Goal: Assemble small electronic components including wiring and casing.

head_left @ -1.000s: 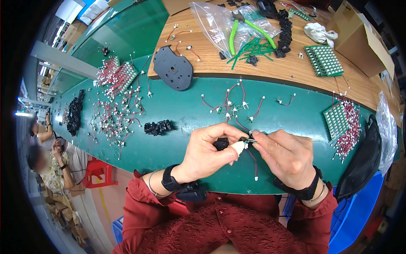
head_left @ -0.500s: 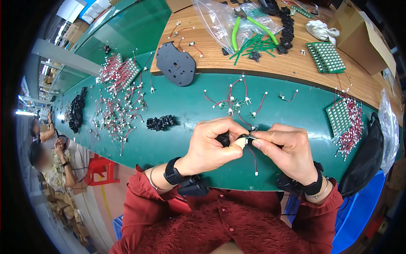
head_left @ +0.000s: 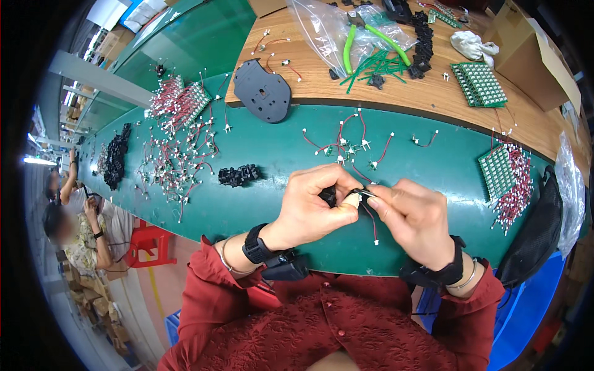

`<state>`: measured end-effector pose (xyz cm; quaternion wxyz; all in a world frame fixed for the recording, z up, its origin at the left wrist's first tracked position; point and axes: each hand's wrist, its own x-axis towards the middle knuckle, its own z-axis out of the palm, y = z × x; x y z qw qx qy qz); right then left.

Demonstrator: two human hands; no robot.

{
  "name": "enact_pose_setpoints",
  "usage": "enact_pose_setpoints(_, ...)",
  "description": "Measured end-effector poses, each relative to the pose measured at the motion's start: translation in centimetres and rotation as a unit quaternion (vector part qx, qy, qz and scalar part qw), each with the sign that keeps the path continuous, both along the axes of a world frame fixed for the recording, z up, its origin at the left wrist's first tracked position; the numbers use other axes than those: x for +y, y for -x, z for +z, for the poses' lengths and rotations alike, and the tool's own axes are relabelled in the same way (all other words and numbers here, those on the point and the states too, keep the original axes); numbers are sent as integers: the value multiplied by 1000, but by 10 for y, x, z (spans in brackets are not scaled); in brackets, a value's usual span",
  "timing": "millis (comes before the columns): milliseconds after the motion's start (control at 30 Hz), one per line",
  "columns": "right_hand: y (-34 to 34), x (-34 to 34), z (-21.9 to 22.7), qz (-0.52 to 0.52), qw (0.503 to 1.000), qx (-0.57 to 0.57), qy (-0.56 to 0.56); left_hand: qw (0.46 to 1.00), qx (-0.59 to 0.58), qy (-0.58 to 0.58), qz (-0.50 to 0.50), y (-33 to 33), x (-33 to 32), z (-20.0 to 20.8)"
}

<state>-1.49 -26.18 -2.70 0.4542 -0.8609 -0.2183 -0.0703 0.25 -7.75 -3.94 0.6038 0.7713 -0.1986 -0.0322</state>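
Observation:
My left hand (head_left: 314, 201) is closed around a small black plastic part (head_left: 328, 196), mostly hidden by the fingers. The left thumb has a pale covering at its tip. My right hand (head_left: 413, 213) pinches a slim silvery piece (head_left: 366, 193) right against the left fingertips; its exact kind is too small to tell. From between the hands a red wire (head_left: 372, 221) with a white connector at its end hangs down over the green table (head_left: 278, 136). Just beyond the hands lie several red-wired small boards (head_left: 340, 145) with white connectors.
Black plastic parts (head_left: 239, 175) lie left of my hands, beside a wide scatter of wired boards (head_left: 176, 157). A green board panel (head_left: 497, 173) with red wires is at right, near a black mesh pouch (head_left: 529, 238). Green-handled cutters (head_left: 348, 49) and a grey shell (head_left: 263, 91) rest on the wooden board.
My right hand has tilted slightly, its fingers staying against the left fingertips. The hanging red wire has shifted a little. The whole view has moved slightly.

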Motion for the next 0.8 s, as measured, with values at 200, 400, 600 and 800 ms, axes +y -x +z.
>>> enact_pose_setpoints(200,-7,-9,5,-25,966,-215,141,960,224,160,52,-6,0,3)
enact_pose_setpoints(400,-11,-13,17,-19,958,260,-119,939,308,136,-71,-3,-2,7)
enact_pose_setpoints(600,-14,-14,4,55,912,343,-218,947,274,124,-112,-3,1,7)
enact_pose_setpoints(800,-12,-10,-2,38,895,372,-244,964,220,105,-108,-2,-1,5)
